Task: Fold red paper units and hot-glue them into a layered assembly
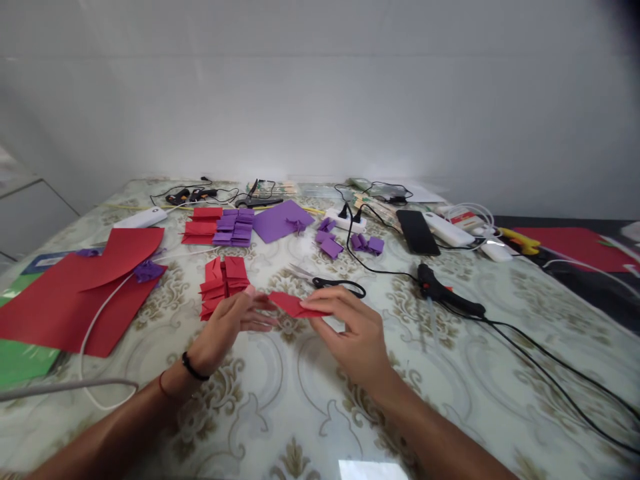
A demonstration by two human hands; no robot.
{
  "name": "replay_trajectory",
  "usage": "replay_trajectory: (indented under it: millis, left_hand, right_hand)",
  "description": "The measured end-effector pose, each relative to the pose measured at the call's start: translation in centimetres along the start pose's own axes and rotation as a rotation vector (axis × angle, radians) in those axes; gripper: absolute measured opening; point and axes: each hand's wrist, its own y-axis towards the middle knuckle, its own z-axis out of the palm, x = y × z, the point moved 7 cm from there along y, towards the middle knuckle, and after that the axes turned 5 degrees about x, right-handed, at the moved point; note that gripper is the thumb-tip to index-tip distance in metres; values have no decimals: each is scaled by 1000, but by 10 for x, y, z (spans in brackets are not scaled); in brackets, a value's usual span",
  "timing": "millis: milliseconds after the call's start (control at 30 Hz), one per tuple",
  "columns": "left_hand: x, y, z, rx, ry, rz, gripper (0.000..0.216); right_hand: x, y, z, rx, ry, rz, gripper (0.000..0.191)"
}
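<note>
Between thumb and fingers, my right hand pinches a folded red paper piece above the table. My left hand is open, its fingers stretched toward the left end of that piece; whether they touch it I cannot tell. Partly behind the left fingers lies a cluster of folded red paper pieces. Scissors with black handles rest just beyond the right hand. Farther back, more red folded pieces sit beside purple folded pieces.
Red paper sheets lie over green paper at left. A black glue gun with its cable rests at right. Beyond are a dark phone, a white power strip, purple paper and loose purple pieces.
</note>
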Motion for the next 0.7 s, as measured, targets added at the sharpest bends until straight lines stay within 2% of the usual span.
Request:
replay_trajectory:
  millis: [100,233,500,600,700]
  left_hand:
    - [8,-3,14,154,-94,-101,63]
    - [3,-5,18,171,-9,-48,41]
    - [-8,-5,12,95,116,24,40]
    - [-13,-6,10,69,140,74,38]
    - [-20,-8,7,20,197,141,35]
  right_hand:
    - [18,-5,3,10,-157,-240,24]
    - [19,-7,19,159,-182,-308,26]
    - [4,-5,23,256,10,-146,24]
    - [-1,-3,21,290,96,-18,28]
    - [-6,-4,22,345,305,140,39]
